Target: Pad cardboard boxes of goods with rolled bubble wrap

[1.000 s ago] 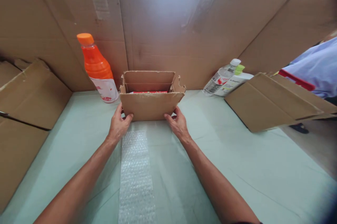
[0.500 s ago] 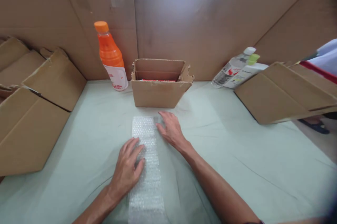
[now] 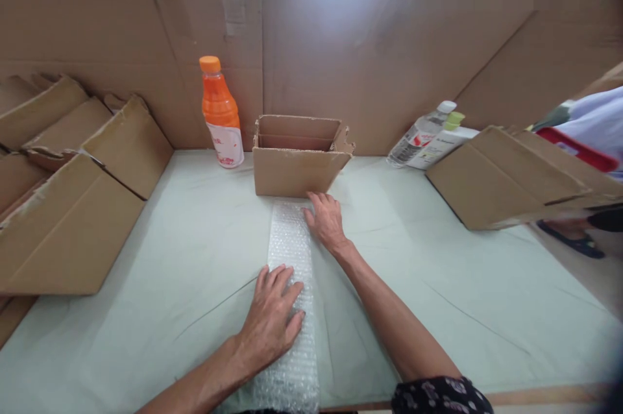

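Note:
A long strip of bubble wrap [image 3: 289,239] lies flat on the pale green cloth, running from the near edge toward a small open cardboard box [image 3: 296,172]. My left hand [image 3: 276,313] rests on the middle of the strip with its fingers spread. At the strip's far right corner is my right hand [image 3: 327,222], fingers apart, its fingertips just in front of the box. The thumb of that hand is at the wrap's edge. Neither hand is closed around anything.
An orange bottle [image 3: 221,115] stands left of the small box. Big cardboard boxes flank the table, one at left [image 3: 73,232], one at right [image 3: 506,180]. A clear bottle [image 3: 421,135] and white pack [image 3: 440,148] lean at the back right. A person's foot [image 3: 574,239] shows beyond.
The view has tilted up and shifted. The far end of the bubble wrap now lies closer to the small box, and my right hand has moved forward with it. My left hand stays on the strip.

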